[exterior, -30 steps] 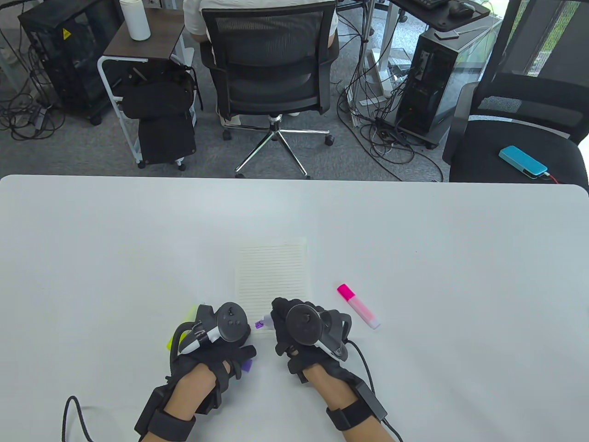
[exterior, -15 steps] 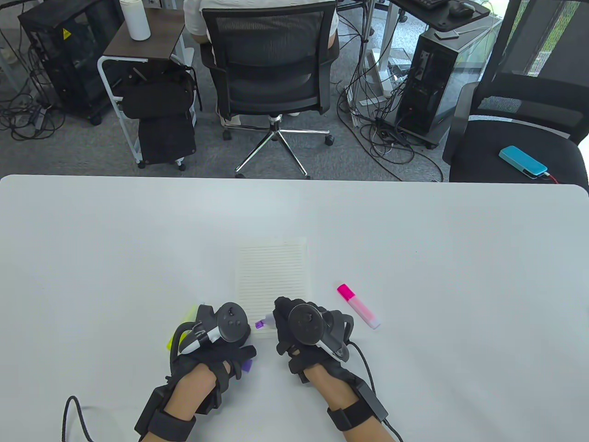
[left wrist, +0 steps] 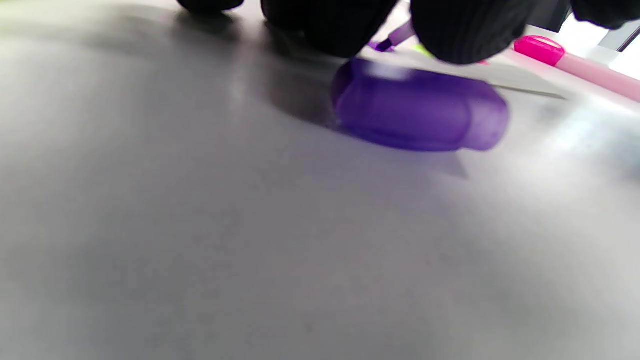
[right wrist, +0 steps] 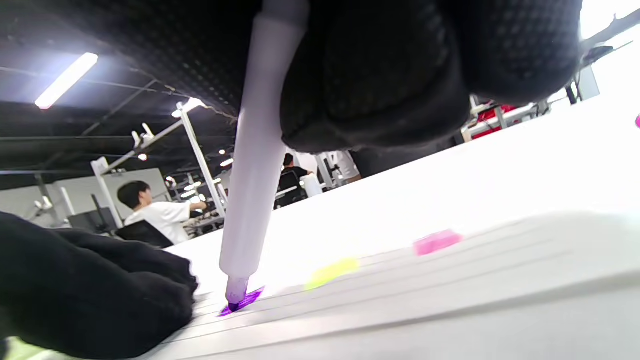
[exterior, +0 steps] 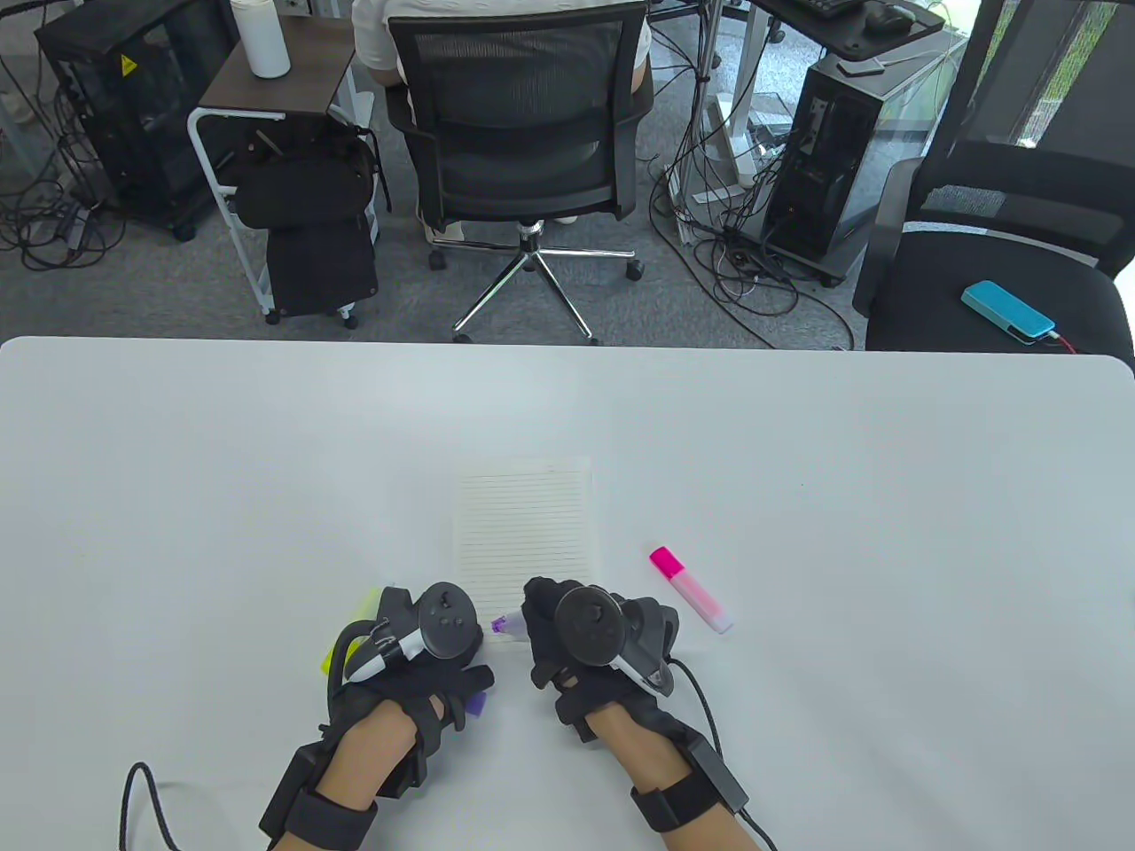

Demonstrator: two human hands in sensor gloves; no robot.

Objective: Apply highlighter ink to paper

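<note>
A lined paper sheet (exterior: 523, 532) lies on the white table (exterior: 798, 443). My right hand (exterior: 543, 613) grips an uncapped purple highlighter (right wrist: 255, 165). Its tip (exterior: 499, 626) touches the sheet's near left corner and sits on a purple mark (right wrist: 246, 301). A yellow mark (right wrist: 332, 271) and a pink mark (right wrist: 437, 241) lie further along the paper. My left hand (exterior: 426, 625) rests on the table beside that corner, holding nothing. The purple cap (left wrist: 420, 112) lies on the table by its thumb; it also shows in the table view (exterior: 477, 705).
A capped pink highlighter (exterior: 690, 589) lies right of the paper. A yellow highlighter (exterior: 350, 629) lies partly hidden under my left hand. Glove cables trail off the near edge. Office chairs and computers stand beyond the table's far edge.
My right hand shifted slightly right and then back left, with the purple tip staying at the paper's near left corner. My left hand and the cap have not moved.
</note>
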